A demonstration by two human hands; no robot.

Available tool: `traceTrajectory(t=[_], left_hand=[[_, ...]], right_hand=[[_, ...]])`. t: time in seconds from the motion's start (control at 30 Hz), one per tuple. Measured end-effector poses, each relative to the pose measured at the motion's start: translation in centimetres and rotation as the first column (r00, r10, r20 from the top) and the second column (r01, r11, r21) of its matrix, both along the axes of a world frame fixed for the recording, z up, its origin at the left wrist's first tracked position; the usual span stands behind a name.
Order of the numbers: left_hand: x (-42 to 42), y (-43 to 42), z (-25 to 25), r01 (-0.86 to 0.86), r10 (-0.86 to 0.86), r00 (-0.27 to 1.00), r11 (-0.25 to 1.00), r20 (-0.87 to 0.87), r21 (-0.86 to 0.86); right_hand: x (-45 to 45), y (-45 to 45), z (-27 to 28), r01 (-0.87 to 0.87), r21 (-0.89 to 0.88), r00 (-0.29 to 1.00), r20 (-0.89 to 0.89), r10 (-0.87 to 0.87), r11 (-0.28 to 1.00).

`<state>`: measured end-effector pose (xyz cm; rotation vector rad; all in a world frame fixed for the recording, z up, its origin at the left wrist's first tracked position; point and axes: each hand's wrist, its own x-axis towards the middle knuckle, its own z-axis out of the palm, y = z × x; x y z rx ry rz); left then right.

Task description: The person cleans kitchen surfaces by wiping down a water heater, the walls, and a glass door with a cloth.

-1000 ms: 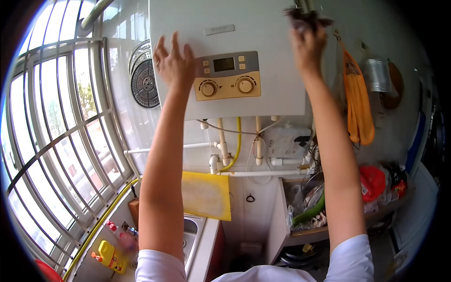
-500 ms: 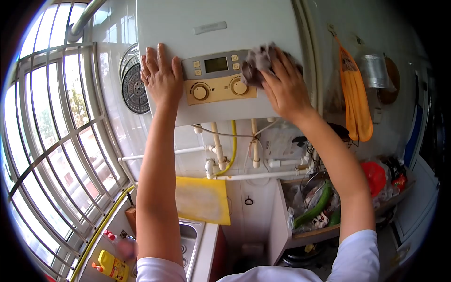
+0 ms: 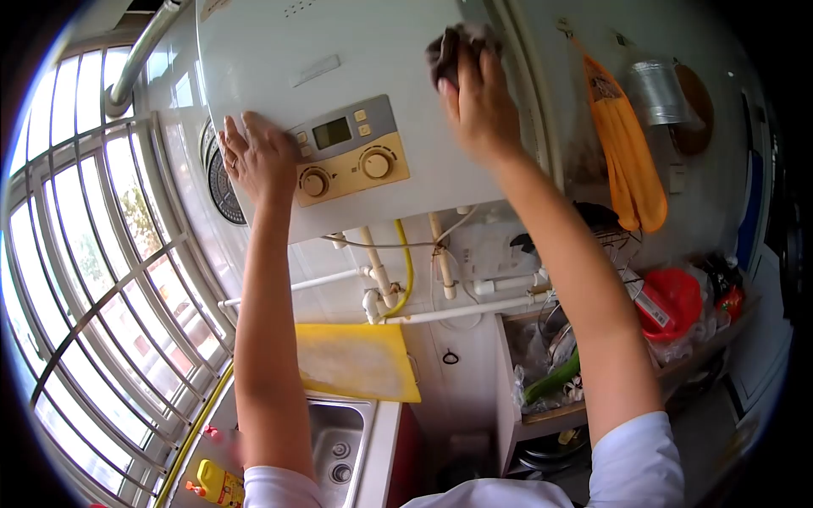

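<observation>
A white wall-mounted boiler (image 3: pixel 356 199) fills the upper middle of the head view, with a small dark display and two round knobs on its control panel (image 3: pixel 351 148). My left hand (image 3: pixel 258 161) lies flat with spread fingers on the boiler's front near its left edge, just beside the panel. Up and to the right of the panel, my right hand (image 3: pixel 483 106) presses a crumpled grey-brown cloth (image 3: pixel 453 55) against the front near the right edge. Part of the cloth is hidden behind the fingers.
Pipes (image 3: pixel 373 262) and a yellow hose (image 3: pixel 405 279) run below the boiler. A sink (image 3: pixel 364 423) and yellow board (image 3: pixel 356 364) are lower down. Orange gloves (image 3: pixel 631 169) hang at right above a drawer of vegetables and bags (image 3: pixel 550 415). A barred window (image 3: pixel 102 254) stands left.
My right hand has moved the cloth upward, away from the panel's right end. My left hand stays on the boiler's left side. The view has tilted and shifted.
</observation>
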<state>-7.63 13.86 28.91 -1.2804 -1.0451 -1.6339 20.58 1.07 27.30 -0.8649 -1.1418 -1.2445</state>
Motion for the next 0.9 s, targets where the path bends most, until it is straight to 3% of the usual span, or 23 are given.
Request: traceTrajectory(t=[0.03,0.1,0.23,0.3,0.37,0.57,0.7,0.77,0.9], left_hand=[[1.3,-1.7,0.6,-0.004,0.004,1.0,1.0,-0.005,0.004],[5.1,-5.4,1.5,0.169,-0.136,0.969,0.974,-0.205,0.153],[13.5,-10.2,3.0,0.374,-0.259,0.862,0.905,-0.436,0.203],[16.4,-11.0,3.7,0.44,-0.337,0.839,0.882,-0.427,0.167],[18.0,-11.0,4.0,0.47,-0.404,0.838,0.876,-0.367,0.109],[18.6,-9.8,2.8,0.341,-0.313,0.879,0.94,-0.36,0.016],[19.3,-9.9,2.6,0.232,-0.206,0.916,0.972,-0.344,0.038],[19.3,-9.8,2.5,0.223,-0.196,0.918,0.974,-0.346,0.04],[19.3,-9.9,2.5,0.224,-0.194,0.917,0.973,-0.35,0.049]], right_hand=[[0.0,0.0,-1.5,0.001,0.005,1.0,-0.007,-0.001,1.0],[0.2,-0.3,-4.0,-0.123,-0.035,0.992,-0.028,0.122,0.992],[0.6,-1.1,-7.4,-0.319,-0.111,0.947,-0.062,0.314,0.941],[0.9,-1.6,-7.7,-0.388,-0.146,0.921,-0.084,0.38,0.91],[1.3,-1.7,-7.4,-0.327,-0.106,0.944,0.002,0.329,0.939],[3.2,-2.0,-5.3,-0.292,-0.065,0.956,0.004,0.293,0.954],[4.1,-0.5,-3.5,-0.403,-0.188,0.914,-0.023,0.406,0.896],[3.5,0.3,-3.0,-0.83,-0.161,0.555,-0.149,0.819,0.533],[2.7,2.5,-1.1,-0.826,0.038,0.559,-0.062,0.827,0.562]])
